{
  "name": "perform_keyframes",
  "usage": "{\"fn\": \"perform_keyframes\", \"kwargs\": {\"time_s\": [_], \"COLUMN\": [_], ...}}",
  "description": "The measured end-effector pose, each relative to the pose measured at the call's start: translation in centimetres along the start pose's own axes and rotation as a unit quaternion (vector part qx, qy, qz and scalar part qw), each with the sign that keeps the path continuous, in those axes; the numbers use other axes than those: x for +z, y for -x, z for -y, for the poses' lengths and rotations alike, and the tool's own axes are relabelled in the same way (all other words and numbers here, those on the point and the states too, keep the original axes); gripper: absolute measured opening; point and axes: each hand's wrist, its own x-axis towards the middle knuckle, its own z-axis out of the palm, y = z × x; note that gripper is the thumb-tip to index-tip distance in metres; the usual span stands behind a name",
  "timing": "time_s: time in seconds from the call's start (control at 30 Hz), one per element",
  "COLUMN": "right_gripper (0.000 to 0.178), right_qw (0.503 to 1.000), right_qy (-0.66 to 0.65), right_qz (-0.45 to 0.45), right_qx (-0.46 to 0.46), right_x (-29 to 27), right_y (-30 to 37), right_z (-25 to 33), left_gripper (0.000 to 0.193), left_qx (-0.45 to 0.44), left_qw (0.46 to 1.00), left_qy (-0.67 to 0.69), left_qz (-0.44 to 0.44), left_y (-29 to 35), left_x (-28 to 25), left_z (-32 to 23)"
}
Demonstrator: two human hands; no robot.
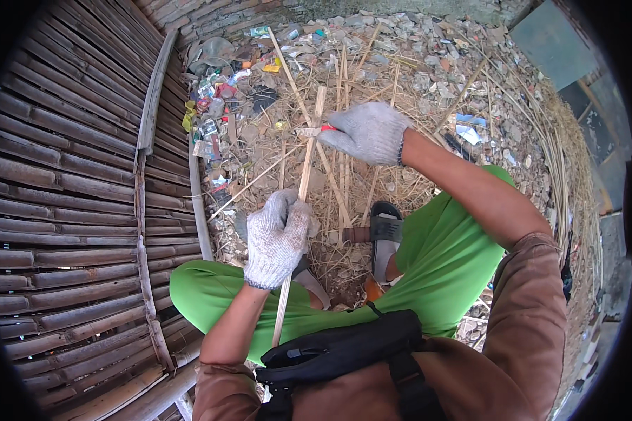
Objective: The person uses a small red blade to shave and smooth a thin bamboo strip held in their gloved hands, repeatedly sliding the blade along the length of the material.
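Note:
A long, pale bamboo strip (307, 165) runs upright through the middle of the view, leaning slightly right toward its far end. Around its middle my left hand (277, 237), in a whitish knitted glove, is closed; the strip's lower end passes down over my lap. My gloved right hand (372, 132) grips a small knife (308, 131) whose red handle partly shows. The blade lies across the upper part of the strip and appears to touch it. Most of the handle is hidden in my fingers.
A slatted bamboo wall (70, 210) rises close on the left. Loose bamboo strips (290, 74) and shavings lie on the ground, with scattered litter (221, 91) at the far left. A black waist bag (344, 344) rests on my lap. Beside the sandal (385, 224) is a brown cylindrical piece (356, 235).

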Motion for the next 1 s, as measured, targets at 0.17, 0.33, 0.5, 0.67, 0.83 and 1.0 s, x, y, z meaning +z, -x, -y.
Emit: {"fn": "perform_keyframes", "kwargs": {"time_s": [0.17,0.33,0.5,0.67,0.83,1.0], "right_gripper": [0.065,0.072,0.078,0.076,0.072,0.053], "right_qw": [1.000,0.995,0.982,0.776,0.731,0.800], "right_qy": [0.005,0.008,-0.151,-0.595,-0.638,-0.572], "right_qz": [0.011,-0.037,-0.088,-0.040,-0.066,-0.047], "right_qx": [-0.001,0.095,0.065,0.204,0.232,0.172], "right_x": [-0.6,-0.9,1.4,1.6,1.0,0.9], "right_y": [0.2,-1.9,-2.7,-1.0,-1.4,-1.9], "right_z": [1.1,-5.3,-6.9,-0.6,-0.6,0.7], "left_gripper": [0.018,0.019,0.020,0.021,0.022,0.028], "left_qx": [-0.019,-0.067,-0.078,-0.074,-0.125,-0.132], "left_qw": [1.000,0.994,0.990,0.983,0.921,0.948], "left_qy": [0.017,0.075,0.106,0.165,0.364,0.271], "left_qz": [0.003,0.040,0.053,0.042,0.055,0.103], "left_y": [0.1,0.5,-0.1,-0.8,-1.5,-1.9], "left_x": [-0.1,-0.3,-0.3,-0.3,-0.5,0.3], "left_z": [-0.3,-1.6,-1.7,-1.0,-0.1,0.9]}}
